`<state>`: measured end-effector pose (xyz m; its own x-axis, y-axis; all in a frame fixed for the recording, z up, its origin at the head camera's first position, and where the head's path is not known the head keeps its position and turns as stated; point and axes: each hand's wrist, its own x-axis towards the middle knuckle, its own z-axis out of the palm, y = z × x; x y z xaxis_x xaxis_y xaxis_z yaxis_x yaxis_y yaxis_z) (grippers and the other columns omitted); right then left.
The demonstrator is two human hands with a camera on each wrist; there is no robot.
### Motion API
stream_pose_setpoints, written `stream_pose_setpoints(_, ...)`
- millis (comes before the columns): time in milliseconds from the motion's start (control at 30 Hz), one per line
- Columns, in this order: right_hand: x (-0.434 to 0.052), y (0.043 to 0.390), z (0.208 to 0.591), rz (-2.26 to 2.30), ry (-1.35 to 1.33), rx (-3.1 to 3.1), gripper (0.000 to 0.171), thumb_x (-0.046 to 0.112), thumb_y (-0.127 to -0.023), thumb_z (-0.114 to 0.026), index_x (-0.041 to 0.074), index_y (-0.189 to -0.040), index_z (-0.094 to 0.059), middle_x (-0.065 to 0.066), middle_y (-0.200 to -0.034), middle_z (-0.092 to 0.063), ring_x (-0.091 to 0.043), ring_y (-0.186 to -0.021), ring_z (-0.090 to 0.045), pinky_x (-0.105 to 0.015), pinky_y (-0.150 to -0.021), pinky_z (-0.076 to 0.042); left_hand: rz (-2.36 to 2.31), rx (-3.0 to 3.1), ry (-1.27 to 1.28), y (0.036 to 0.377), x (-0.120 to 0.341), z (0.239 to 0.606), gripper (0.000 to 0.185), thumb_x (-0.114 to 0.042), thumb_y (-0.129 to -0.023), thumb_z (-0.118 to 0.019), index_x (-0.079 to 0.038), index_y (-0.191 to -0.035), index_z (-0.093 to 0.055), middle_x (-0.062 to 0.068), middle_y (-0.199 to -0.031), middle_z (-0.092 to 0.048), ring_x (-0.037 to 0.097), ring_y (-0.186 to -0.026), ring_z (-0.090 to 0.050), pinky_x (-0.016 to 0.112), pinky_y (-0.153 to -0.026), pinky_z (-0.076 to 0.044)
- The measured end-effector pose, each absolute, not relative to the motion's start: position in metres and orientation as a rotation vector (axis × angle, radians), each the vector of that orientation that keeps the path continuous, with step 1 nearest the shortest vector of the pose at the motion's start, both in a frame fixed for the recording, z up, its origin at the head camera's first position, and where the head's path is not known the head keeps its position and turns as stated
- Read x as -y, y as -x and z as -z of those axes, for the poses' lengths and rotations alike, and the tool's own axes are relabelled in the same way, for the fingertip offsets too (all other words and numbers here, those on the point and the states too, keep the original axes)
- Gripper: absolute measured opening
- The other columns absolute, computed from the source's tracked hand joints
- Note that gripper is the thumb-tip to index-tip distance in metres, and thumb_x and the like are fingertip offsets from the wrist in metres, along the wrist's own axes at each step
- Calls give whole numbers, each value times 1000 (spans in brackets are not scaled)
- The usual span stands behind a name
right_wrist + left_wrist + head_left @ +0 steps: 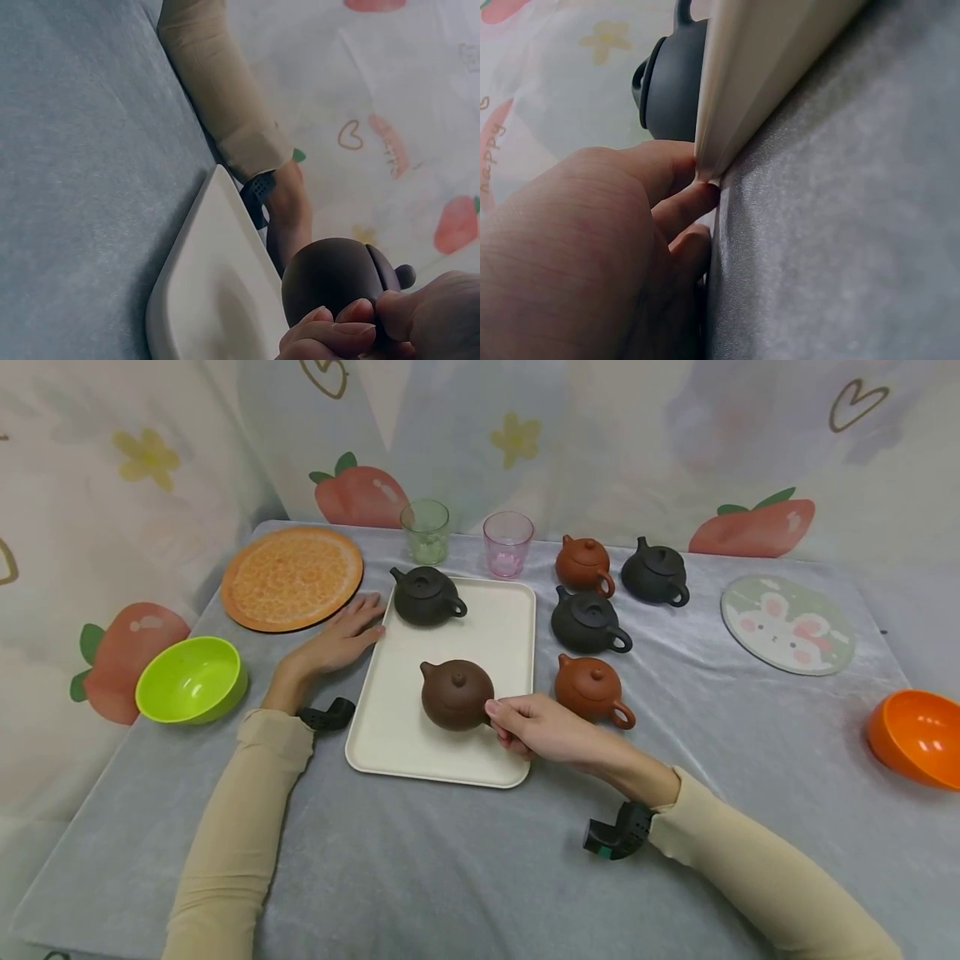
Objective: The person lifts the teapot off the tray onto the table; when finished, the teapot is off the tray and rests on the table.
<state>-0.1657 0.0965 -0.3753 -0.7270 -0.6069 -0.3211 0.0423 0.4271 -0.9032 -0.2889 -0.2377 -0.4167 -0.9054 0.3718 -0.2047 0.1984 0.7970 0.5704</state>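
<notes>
Nearest to us in the head view, our right hand [542, 727] sits just below the middle of the frame, fingers and thumb curled in a pinch on the handle of the brown teapot [456, 694]. The right wrist view confirms it: the fingertips [330, 328] close round the handle at the pot's rear, at the bottom right of that picture. The pot lies directly left of the hand in the frame, standing upright on the cream tray [397, 739], in its lower half. Its long axis runs spout to handle, spout toward the upper left, handle toward the lower right, straight into our grip. So the right hand is plainly the nearer one.

A little further up and left, our left hand [341, 639] lies flat on the grey cloth [465, 868], fingers straight and holding nothing, their tips [697, 202] touching the tray's left rim, as the left wrist view shows.

Beyond that, at the tray's upper left corner, stands a black teapot [426, 596], well apart from the brown one. Right of the tray, off it, four more teapots stand in a cluster on the cloth.
</notes>
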Motion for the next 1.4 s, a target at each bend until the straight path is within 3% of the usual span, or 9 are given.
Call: stream_pose_setpoints(1400, -147, 130, 383, 1348, 580, -2093, 46, 30, -107, -39, 4, -70, -50, 2, -56, -36, -8, -52, -33, -25, -51, -30, -810, -2674, -475, 289, 240, 418, 61, -39, -107, -32, -8, -157, -18, 13, -164, 1, 27, -151, 13, 47, -121, 8)
